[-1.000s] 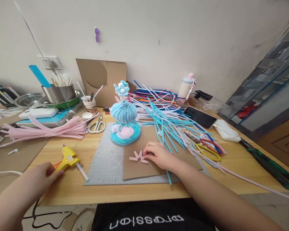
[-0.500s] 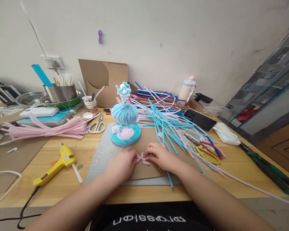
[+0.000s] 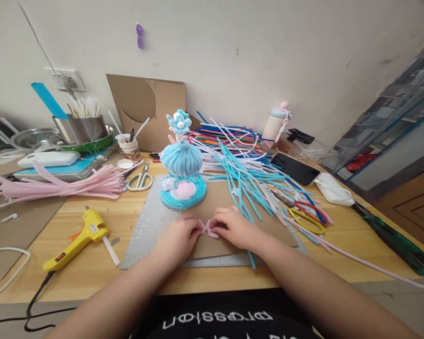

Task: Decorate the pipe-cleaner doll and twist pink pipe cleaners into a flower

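Between my two hands is a small pink bent pipe cleaner piece (image 3: pixel 207 228), low over the cardboard sheet (image 3: pixel 212 249). My left hand (image 3: pixel 179 235) pinches its left end with closed fingers. On the other side my right hand (image 3: pixel 230 227) has its fingers closed on the right end. Fingers hide part of the piece. Just behind my hands stands a blue pipe cleaner figure (image 3: pixel 182 159) with a pleated round body and a flower on top, on a round blue base (image 3: pixel 164 199) with a pink centre.
Loose blue pipe cleaners (image 3: pixel 245 188) spread right of my hands, with yellow-and-red-handled pliers (image 3: pixel 309 221) beyond. A yellow glue gun (image 3: pixel 76 240), scissors (image 3: pixel 140 181) and a pink pipe cleaner bundle (image 3: pixel 63 182) lie left. Cardboard (image 3: pixel 144 108) leans on the wall.
The view has shifted slightly. Both hands still hold the pink piece, and its visible ends now look drawn closer into an X shape between my fingers.
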`<action>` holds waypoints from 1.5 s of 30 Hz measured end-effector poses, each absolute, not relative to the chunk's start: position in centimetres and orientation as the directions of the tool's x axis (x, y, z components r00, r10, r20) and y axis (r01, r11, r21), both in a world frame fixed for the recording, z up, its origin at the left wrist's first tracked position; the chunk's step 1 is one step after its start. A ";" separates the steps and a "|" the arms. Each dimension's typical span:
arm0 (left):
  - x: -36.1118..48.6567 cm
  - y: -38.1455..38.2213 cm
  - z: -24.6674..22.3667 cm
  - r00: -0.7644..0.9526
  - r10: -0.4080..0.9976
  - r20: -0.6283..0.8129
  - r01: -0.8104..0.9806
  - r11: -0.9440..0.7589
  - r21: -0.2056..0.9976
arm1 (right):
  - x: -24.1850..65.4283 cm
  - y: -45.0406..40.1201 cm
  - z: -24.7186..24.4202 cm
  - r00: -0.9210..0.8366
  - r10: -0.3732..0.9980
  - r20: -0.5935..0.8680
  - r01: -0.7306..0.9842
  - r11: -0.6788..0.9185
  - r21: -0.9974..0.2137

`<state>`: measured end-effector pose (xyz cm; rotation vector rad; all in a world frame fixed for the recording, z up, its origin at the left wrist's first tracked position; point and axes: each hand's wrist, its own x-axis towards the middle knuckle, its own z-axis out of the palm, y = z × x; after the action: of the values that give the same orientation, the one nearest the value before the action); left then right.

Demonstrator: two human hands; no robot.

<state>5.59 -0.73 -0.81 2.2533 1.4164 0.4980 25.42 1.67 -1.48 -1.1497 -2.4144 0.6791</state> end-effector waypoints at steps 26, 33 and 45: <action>5.7 -0.7 -1.0 0.430 0.901 0.060 0.759 -0.397 0.517 | 23.9 0.7 -1.4 -0.484 0.865 0.131 0.653 0.457 -0.603; 5.8 -0.9 -0.4 0.553 0.810 0.193 0.758 -0.586 0.286 | 23.9 0.7 -1.3 -0.481 0.869 0.118 0.652 0.444 -0.615; 5.3 -0.1 -0.2 0.505 0.844 0.181 0.750 -0.533 0.391 | 24.4 0.9 -1.2 -0.537 0.830 0.150 0.616 0.507 -0.603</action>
<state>5.31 -0.08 -0.20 2.4876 1.3492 0.5137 24.42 0.95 -1.24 -1.1919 -2.3298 0.6885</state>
